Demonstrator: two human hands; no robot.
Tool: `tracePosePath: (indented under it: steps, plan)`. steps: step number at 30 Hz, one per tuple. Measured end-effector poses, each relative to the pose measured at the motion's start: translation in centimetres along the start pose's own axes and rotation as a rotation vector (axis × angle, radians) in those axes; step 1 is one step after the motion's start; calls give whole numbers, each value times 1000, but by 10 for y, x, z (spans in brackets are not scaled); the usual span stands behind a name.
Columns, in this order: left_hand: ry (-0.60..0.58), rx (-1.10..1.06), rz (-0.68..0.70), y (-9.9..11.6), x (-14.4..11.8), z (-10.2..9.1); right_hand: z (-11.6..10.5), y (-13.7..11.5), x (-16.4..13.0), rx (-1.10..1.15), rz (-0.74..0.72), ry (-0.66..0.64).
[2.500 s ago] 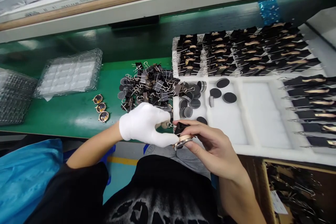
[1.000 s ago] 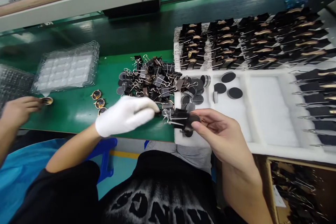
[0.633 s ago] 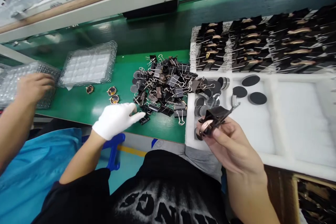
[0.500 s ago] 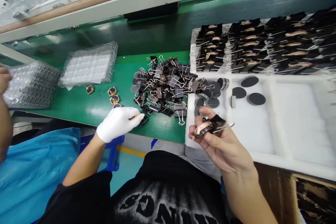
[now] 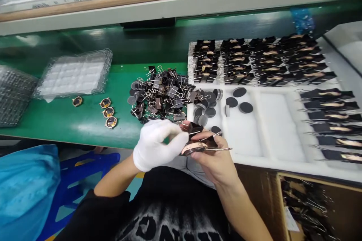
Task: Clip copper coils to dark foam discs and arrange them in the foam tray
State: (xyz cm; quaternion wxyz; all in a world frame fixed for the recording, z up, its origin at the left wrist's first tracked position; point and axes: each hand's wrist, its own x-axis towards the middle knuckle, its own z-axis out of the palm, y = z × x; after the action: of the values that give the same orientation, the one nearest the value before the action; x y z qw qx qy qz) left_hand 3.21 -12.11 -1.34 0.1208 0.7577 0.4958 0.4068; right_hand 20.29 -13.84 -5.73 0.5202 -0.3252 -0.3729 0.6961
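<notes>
My left hand (image 5: 157, 143), in a white glove, pinches a black binder clip (image 5: 194, 128) by its wire handle. My bare right hand (image 5: 216, 158) holds a round rose-gold part with a binder clip on it (image 5: 201, 145). The two hands meet just in front of the green bench's near edge, below a heap of loose black binder clips (image 5: 162, 94). Several small round gold parts (image 5: 108, 112) lie on the green mat to the left.
A white foam tray (image 5: 278, 128) on the right holds rows of clipped parts (image 5: 263, 60) and dark round pads (image 5: 239, 99). Clear blister trays (image 5: 75, 73) sit at the left. A blue stool (image 5: 85, 169) and blue bag (image 5: 25, 184) are below the bench. A carton of clips (image 5: 308, 203) is lower right.
My left hand took a clip from the heap and came back to my right hand. The other person's hand at the left has gone; a fourth gold part now lies on the mat.
</notes>
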Motion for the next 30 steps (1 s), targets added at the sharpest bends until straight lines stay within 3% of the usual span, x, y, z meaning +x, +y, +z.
tracePosePath:
  steps: [2, 4, 7, 11, 15, 19, 22, 30]
  plan:
    - [-57, 21, -30, -3, 5, -5, -5, -4, -2, -14, -62, -19]
    - [-210, 24, -83, -7, 11, -11, -10, -7, -2, -43, -101, -29]
    - [-420, 48, 0, -14, 20, -17, -14, -9, -2, -70, -77, -48]
    - [-523, 88, 121, -23, 28, -18, -14, -11, -2, -95, -19, -81]
    - [-600, -137, 32, -28, 28, -16, -15, -13, -1, -66, -8, -96]
    - [-599, -139, -60, -27, 27, -20, -20, -17, 3, 92, -25, 182]
    - [-585, -91, -53, -25, 29, -24, -23, -18, 7, 125, -17, 387]
    - [-702, -28, -74, -19, 39, -26, -13, -9, 13, 35, -70, 462]
